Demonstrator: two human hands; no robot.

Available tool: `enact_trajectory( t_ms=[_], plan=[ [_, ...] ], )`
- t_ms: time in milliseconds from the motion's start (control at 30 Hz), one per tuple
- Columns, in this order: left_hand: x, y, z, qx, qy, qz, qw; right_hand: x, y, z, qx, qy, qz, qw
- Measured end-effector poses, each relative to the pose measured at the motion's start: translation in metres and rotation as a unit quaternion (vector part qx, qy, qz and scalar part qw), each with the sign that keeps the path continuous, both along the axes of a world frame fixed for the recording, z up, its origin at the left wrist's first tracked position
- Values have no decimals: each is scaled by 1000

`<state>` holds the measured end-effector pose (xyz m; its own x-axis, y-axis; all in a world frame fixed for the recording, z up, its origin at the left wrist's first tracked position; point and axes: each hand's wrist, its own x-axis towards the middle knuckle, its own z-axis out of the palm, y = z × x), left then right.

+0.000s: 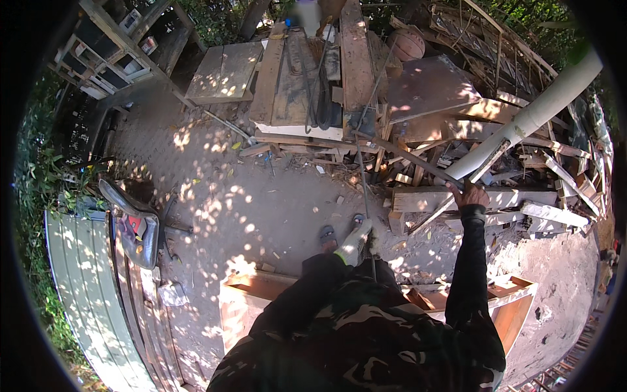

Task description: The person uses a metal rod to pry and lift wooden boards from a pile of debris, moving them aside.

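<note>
My left hand (356, 244), in a whitish work glove, is closed round a thin metal rod (364, 186) that runs from my body up to the near end of the workbench. My bare right hand (470, 195) grips the lower end of a long brown bar (411, 157). The bar slants up and left to the same bench corner, where its far end meets the rod; how they join is too small to make out. On the wooden workbench (266, 98) lie bent dark metal rods (321, 98).
Scrap wood is heaped at the right, with a pale trunk (529, 117) slanting over it. A basketball (408, 44) sits behind a brown board (434, 88). At left are a black seat (149, 238) and a green corrugated sheet (88, 281). Wooden drawer-like frames (516, 313) lie near me.
</note>
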<state>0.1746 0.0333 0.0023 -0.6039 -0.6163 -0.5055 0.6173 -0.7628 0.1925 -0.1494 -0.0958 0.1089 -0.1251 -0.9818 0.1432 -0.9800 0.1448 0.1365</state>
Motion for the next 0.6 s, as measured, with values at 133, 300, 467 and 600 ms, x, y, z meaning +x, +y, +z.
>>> enact_trajectory(
  t_ms=[133,300,467,600],
  plan=[
    [0,0,10,2,-8,18,1000,-23,-34,-7,7,6,65,998],
    [-1,-2,18,-12,-21,27,999,-38,-39,-22,2,-7,88,996],
    [3,-4,14,-19,38,25,999,-26,-28,-26,13,-13,56,998],
    [8,-6,11,-17,102,19,994,-18,-17,-16,14,-8,53,998]
  ],
)
